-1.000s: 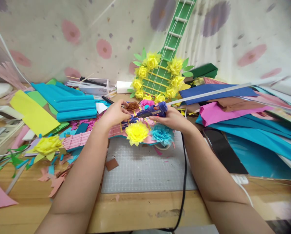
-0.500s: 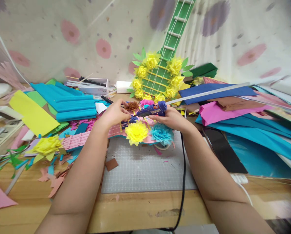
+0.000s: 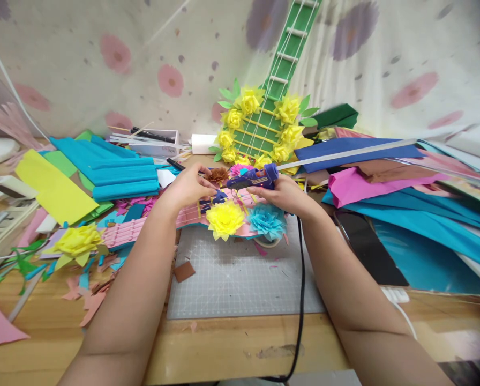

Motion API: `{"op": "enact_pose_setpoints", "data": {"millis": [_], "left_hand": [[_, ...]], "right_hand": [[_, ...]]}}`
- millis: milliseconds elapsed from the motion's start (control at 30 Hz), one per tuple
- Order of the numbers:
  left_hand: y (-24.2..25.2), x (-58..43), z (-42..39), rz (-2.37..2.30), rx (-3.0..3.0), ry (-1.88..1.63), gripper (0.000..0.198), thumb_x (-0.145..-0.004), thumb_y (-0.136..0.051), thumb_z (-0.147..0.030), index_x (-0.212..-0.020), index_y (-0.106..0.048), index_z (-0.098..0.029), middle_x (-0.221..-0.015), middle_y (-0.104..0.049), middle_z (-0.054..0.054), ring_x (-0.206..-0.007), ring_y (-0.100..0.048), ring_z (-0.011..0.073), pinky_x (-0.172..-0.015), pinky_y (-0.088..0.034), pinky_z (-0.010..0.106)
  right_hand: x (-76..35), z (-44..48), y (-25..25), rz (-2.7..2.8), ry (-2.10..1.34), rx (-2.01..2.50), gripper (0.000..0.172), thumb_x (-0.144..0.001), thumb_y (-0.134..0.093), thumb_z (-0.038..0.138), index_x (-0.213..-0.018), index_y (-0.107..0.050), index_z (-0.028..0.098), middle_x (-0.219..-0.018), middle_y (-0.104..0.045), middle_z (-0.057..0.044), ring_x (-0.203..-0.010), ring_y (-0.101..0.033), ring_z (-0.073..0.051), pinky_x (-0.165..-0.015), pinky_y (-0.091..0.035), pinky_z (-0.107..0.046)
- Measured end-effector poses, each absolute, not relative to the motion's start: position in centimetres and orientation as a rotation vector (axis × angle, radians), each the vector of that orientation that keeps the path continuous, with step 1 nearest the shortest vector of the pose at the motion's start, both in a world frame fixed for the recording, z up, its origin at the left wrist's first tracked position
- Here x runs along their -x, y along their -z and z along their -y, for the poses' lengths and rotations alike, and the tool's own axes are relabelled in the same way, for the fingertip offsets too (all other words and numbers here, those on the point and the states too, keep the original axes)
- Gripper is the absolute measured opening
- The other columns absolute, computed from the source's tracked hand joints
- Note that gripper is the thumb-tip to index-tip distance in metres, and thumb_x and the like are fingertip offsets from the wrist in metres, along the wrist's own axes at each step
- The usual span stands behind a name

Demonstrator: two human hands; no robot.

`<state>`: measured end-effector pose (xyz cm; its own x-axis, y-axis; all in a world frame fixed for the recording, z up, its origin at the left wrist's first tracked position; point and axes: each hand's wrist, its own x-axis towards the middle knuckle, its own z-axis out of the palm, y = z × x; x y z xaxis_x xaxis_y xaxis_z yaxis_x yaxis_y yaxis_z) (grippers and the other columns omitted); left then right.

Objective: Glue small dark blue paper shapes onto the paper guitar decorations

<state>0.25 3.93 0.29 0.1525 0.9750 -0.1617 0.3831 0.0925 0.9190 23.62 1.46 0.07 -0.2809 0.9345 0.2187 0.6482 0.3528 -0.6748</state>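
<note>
My right hand is closed round a blue glue gun whose nozzle points left at a small dark blue paper flower. My left hand pinches that flower with its fingertips, over the body of a pink paper guitar. A yellow paper flower and a light blue paper flower sit on the pink guitar just below my hands. A brown flower and a magenta flower lie right behind the gun. The gun's black cord runs down toward me.
A grey cutting mat lies on the wooden table. A green paper guitar with yellow flowers leans on the cloth backdrop. Blue folded paper and a yellow sheet lie left, stacked coloured sheets right. Scraps litter the left front.
The glue gun has moved slightly up and left, its nozzle a little closer to the flower in my left fingers. Both arms stay almost where they were.
</note>
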Motion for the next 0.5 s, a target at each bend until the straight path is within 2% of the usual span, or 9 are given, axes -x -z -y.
{"op": "enact_pose_setpoints", "data": {"millis": [133,233,333,500], "left_hand": [[-1.4,1.3,-3.8,-1.419,-1.396,-0.861,0.049,-0.06,-0.079,-0.004,-0.095,-0.048,-0.019,-0.073,-0.068,-0.001,-0.065,-0.068,0.0162,-0.06,-0.052,0.027],[-2.2,3.3,-3.8,-1.505,-1.394,-1.011,0.048,-0.06,-0.079,-0.006,-0.096,-0.05,-0.019,-0.075,-0.067,-0.001,-0.065,-0.067,0.0148,-0.059,-0.051,0.026],[-2.7,4.9,-3.7,-1.534,-1.337,-1.064,0.044,-0.064,-0.075,-0.006,-0.096,-0.048,-0.02,-0.076,-0.066,-0.001,-0.065,-0.066,0.0141,-0.057,-0.049,0.025],[-2.9,5.4,-3.4,-1.584,-1.274,-1.023,0.037,-0.065,-0.07,-0.006,-0.089,-0.046,-0.021,-0.07,-0.062,-0.003,-0.059,-0.062,0.0127,-0.056,-0.047,0.025]], "right_hand": [[-24.4,-1.6,-0.3,1.869,-0.688,1.355,0.033,-0.079,-0.066,0.048,-0.094,-0.071,0.02,-0.088,-0.071,-0.005,-0.087,-0.064,-0.023,-0.079,-0.05,-0.036],[-25.2,-1.7,-0.5,1.745,-0.685,1.394,0.034,-0.078,-0.066,0.053,-0.079,-0.067,0.019,-0.073,-0.066,-0.003,-0.071,-0.059,-0.018,-0.069,-0.048,-0.033],[-25.8,-1.7,-1.0,1.652,-0.666,1.447,0.038,-0.077,-0.066,0.053,-0.062,-0.056,0.02,-0.056,-0.053,0.0,-0.055,-0.047,-0.013,-0.057,-0.042,-0.029],[-25.8,-1.6,-1.3,1.549,-0.726,1.406,0.042,-0.076,-0.066,0.055,-0.058,-0.052,0.02,-0.048,-0.046,0.002,-0.046,-0.04,-0.009,-0.045,-0.033,-0.025]]}}
